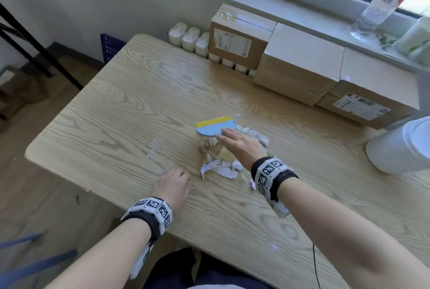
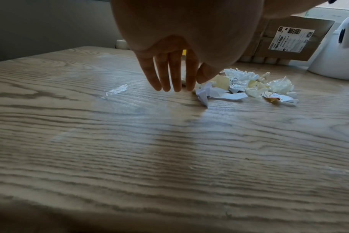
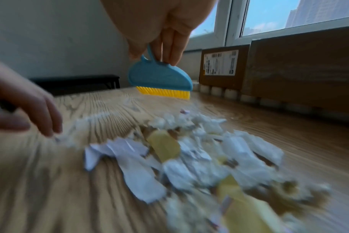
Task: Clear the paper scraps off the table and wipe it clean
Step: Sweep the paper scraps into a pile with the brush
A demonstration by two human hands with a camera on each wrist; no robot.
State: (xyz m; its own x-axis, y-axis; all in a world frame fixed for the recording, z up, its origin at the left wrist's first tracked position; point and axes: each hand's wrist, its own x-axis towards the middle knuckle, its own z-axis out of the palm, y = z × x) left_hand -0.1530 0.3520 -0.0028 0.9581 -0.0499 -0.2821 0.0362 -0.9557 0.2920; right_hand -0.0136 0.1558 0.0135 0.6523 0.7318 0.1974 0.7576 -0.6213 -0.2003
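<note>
Right hand (image 1: 240, 146) holds a small blue brush (image 1: 215, 127) with yellow bristles by its handle; the grip itself is hidden under the palm, and only 2 fingers (image 3: 174, 47) show in the right wrist view. The brush sits at the far side of the paper scraps (image 1: 229, 160), heaped mid-table (image 1: 111, 112) and heavily blurred in that view. Left hand (image 1: 172, 187), fingers straight and relaxed, holds nothing near the table's near edge, just beside the heap. A clear tape strip (image 2: 117, 91) lies apart. Cardboard boxes (image 1: 295, 65) line the far edge; a white container (image 1: 400, 149) is cut off at right.
</note>
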